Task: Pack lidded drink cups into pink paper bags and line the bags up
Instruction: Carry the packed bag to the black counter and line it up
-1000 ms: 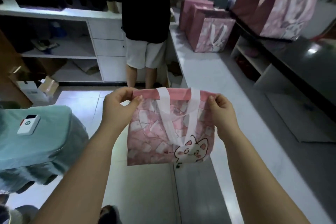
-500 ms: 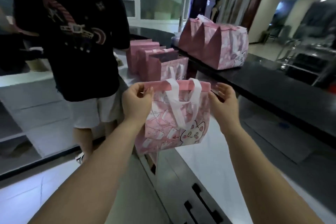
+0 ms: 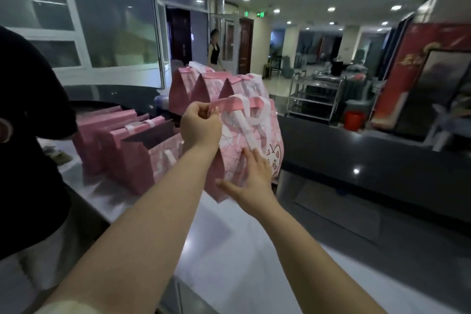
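The person holds one pink bag (image 3: 252, 135) in front of the chest, over the near part of the white counter (image 3: 229, 250). It is not clear whether the bag's bottom touches the counter or hangs just above it.

L hand (image 3: 201, 125): fingers curled, pinching the bag's top rim at its left corner. R hand (image 3: 251, 178): spread wide, fingers straight, laid flat on the bag's front face, low down, w/ the thumb out to the left near the bottom edge.

The bag stands upright, its mouth pressed flat, and two white handles (image 3: 244, 120) fall over the front. A cat drawing (image 3: 274, 158) is on the front, just right of the R hand's fingers.

Left of the bag, 3 more pink bags (image 3: 132, 158) stand in a row on the same counter; the nearest one is open at the top. Behind the bag, 3 closed bags (image 3: 204, 89) w/ pointed sides stand side by side on the black counter (image 3: 356, 160), which also runs along to the right of the bag.

Far left of the bag, a person in a black shirt (image 3: 30, 135) stands at the counter. Right of and behind the bag are a metal trolley (image 3: 316, 99) and a red bucket (image 3: 354, 120). Far behind the bag, another person (image 3: 214, 51) stands near a door.
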{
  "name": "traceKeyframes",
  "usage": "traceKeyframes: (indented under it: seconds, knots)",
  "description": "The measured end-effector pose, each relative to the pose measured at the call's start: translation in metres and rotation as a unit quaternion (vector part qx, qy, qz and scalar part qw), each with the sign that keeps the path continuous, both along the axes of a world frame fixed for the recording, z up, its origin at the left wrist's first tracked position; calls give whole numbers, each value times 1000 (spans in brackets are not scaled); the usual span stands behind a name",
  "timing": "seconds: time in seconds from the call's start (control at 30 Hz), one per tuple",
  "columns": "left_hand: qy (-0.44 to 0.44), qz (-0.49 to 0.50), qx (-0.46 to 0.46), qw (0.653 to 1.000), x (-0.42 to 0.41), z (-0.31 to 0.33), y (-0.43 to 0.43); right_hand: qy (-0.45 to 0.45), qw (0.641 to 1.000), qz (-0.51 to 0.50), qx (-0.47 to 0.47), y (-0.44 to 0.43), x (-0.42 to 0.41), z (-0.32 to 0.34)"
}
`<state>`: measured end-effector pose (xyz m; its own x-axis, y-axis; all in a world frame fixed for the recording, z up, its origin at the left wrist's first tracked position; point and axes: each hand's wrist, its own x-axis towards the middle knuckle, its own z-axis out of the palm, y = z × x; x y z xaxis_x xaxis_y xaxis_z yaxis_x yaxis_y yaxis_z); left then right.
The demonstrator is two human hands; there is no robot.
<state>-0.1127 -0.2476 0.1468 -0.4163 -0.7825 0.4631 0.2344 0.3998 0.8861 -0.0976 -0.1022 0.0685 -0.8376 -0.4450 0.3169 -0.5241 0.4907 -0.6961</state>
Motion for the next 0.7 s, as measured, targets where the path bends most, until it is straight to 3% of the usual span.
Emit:
traceKeyframes:
  seconds: [0.33,0.53,0.7]
  knots:
    - [-26,-74,-9,997,-152,43,10,15,989,-119,-92,3,-164,27]
    - [-66,-170,-13,983,-212,0,20,-51,981,-137,-129,5,-234,4]
    - [-60,-284,-80,954,-234,-44,-2,-70,970,-152,-177,-1,-257,-17]
